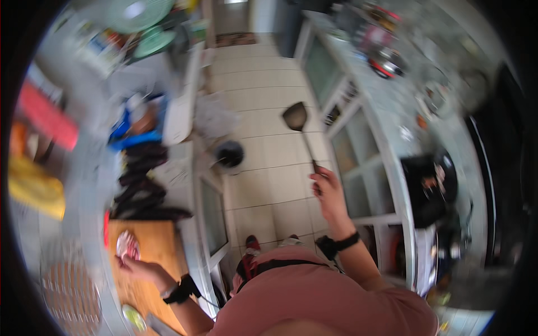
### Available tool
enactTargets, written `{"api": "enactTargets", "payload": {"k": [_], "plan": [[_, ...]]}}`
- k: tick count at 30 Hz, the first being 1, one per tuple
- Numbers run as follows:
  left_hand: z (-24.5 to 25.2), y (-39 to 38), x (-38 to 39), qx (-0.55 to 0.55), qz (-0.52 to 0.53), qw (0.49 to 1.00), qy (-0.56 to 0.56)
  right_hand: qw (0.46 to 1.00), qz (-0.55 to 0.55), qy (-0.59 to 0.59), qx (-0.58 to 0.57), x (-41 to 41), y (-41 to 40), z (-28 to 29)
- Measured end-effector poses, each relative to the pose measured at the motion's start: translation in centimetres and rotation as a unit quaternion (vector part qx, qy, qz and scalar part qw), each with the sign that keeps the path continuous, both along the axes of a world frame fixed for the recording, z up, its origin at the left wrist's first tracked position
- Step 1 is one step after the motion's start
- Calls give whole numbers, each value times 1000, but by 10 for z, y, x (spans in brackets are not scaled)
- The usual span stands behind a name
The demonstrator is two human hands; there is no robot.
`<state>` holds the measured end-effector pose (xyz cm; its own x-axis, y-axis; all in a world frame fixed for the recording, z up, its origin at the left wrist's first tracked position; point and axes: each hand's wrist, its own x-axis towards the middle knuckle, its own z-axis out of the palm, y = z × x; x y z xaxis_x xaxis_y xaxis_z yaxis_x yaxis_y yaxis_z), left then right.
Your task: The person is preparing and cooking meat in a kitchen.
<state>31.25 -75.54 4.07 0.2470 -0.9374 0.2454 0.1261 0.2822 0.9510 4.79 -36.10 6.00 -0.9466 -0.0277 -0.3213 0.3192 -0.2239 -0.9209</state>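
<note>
My right hand (327,185) is closed around the handle of a dark-bladed spatula (295,117), held out over the tiled floor with the blade pointing away from me. At the lower left, my left hand (136,269) is at a small plate (128,244) with pinkish, sliced food, above a wooden cutting board (162,239). Blur hides whether its fingers grip the plate's rim. Another small dish with green pieces (134,318) sits near the board's lower edge, beside a cleaver-like metal blade (162,325).
Long dark eggplants (143,180) lie on the left counter beyond the board. A bucket (229,155) stands on the floor by the left cabinets. On the right counter are a black wok (445,176) holding some food and a lidded metal pot (386,63).
</note>
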Motion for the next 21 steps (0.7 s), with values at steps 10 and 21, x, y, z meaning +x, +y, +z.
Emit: {"api": "enactTargets", "payload": {"k": [10, 21], "plan": [[19, 137, -185, -18, -489, 868, -80, 988, -139, 56, -39, 18, 89, 34], [-9, 241, -280, 74, -629, 768, -90, 896, -373, 198, 139, -4, 306, 71]]}}
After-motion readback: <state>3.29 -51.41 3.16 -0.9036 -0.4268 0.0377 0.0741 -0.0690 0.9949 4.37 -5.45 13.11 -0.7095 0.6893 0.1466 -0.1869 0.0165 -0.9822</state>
